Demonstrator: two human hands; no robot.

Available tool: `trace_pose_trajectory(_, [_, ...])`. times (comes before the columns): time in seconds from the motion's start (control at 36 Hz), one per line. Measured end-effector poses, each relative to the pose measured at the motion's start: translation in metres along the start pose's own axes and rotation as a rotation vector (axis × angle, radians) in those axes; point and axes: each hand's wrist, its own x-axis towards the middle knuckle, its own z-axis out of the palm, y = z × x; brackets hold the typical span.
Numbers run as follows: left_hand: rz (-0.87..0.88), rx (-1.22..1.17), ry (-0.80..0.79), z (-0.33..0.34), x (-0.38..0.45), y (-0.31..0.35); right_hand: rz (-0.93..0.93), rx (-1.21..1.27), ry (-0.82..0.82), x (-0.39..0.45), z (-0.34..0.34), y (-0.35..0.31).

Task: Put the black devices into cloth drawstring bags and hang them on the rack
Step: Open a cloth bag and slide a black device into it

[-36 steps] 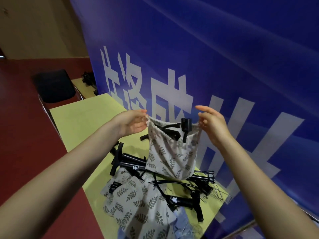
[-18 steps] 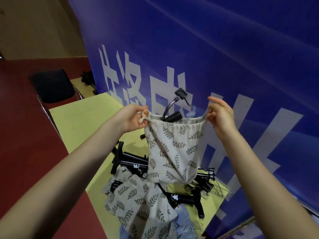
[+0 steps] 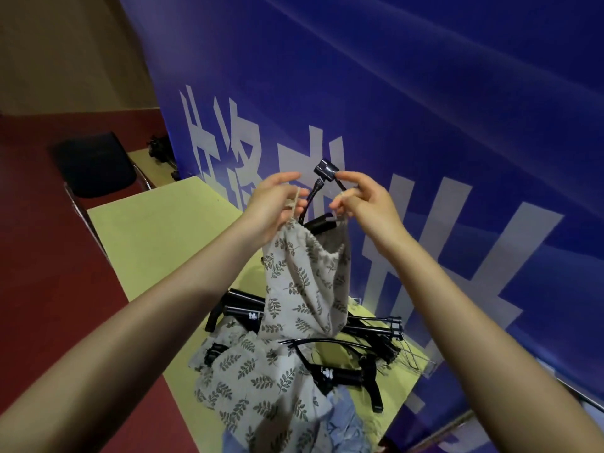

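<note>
Two hands of mine hold one leaf-print bag [image 3: 304, 276] up above the yellow table [image 3: 157, 237]. My left hand [image 3: 271, 204] pinches the drawstring [image 3: 296, 199] at the bag's left rim; my right hand [image 3: 366, 204] pinches the cord at the right rim. One black device [image 3: 322, 191] sits in the bag, its bent neck and head poking out between my hands. Below the bag, more black devices [image 3: 346, 374] and more leaf-print bags [image 3: 255, 387] lie on the table, against the blue banner [image 3: 425, 109].
</note>
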Motion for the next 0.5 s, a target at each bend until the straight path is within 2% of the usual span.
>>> trace_pose_trajectory(0.11, [0.036, -0.039, 0.08, -0.023, 0.008, -0.002, 0.022, 0.022, 0.041, 0.001, -0.016, 0.008])
trace_pose_trajectory(0.19, [0.06, 0.025, 0.057, -0.027, 0.006, -0.009, 0.011, -0.034, 0.013, -0.001, -0.014, 0.012])
trace_pose_trajectory(0.28, [0.096, 0.164, 0.046, -0.021, 0.003, -0.017, -0.031, -0.125, -0.041, -0.004, -0.005, 0.015])
trace_pose_trajectory(0.39, [0.286, 0.463, 0.066, -0.026, 0.005, -0.026, -0.035, -0.174, -0.029, -0.003, -0.001, 0.02])
trace_pose_trajectory(0.44, [0.34, 0.663, 0.014, -0.033, 0.005, -0.031, 0.007, -0.132, -0.026, -0.002, 0.0, 0.023])
trace_pose_trajectory(0.5, [0.316, 0.824, -0.082, -0.038, 0.007, -0.039, 0.087, -0.004, -0.048, -0.002, 0.004, 0.026])
